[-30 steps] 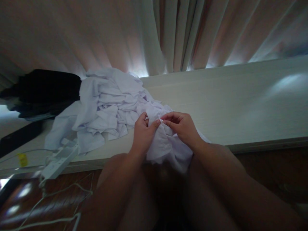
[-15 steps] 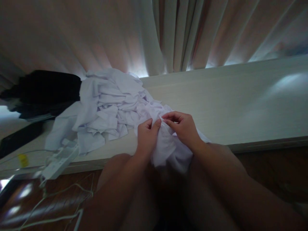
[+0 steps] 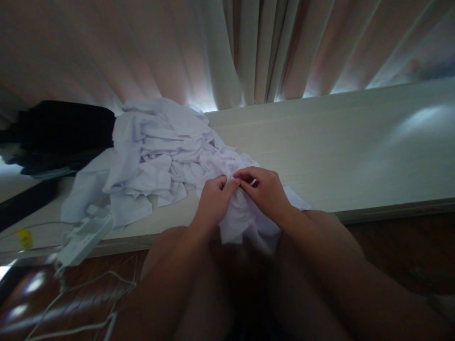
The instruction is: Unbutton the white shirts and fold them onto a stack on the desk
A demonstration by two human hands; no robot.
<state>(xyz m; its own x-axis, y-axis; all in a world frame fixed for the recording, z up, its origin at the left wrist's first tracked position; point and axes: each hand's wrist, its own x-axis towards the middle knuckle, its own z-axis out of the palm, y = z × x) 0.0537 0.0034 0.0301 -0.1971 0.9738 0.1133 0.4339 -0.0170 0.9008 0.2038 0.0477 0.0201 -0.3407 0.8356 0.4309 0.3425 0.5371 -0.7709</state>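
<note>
Fabric is pinched by both hands at the near edge of the pale wooden desk (image 3: 320,156): a crumpled white garment (image 3: 245,220) is gripped between thumb and fingers of the left hand (image 3: 213,201) and of the right hand (image 3: 265,192), the fingertips of the two almost touching over one small fold. Part of that garment lies on the desk edge and part hangs off it toward the lap. Just behind the hands, on the desk, a heap of white clothes (image 3: 156,156) is piled, and the held piece seems to run into it; whether the two are separate cannot be told in this dim light. A snag is therefore the main risk: if the held piece is drawn toward the body, the heap could be dragged with it and spilled over the desk edge onto the floor. The grip is narrow and taken on a fold only, so the hanging weight could pull the cloth out of the fingers. Left of the heap, a white power strip (image 3: 83,237) sits half over the desk edge with its cable (image 3: 88,279) trailing down; a sliding sleeve could be caught on it and tip it off. A dark bundle (image 3: 60,132) lies at the far left of the desk, against the curtain (image 3: 249,47), well apart from the hands.
</note>
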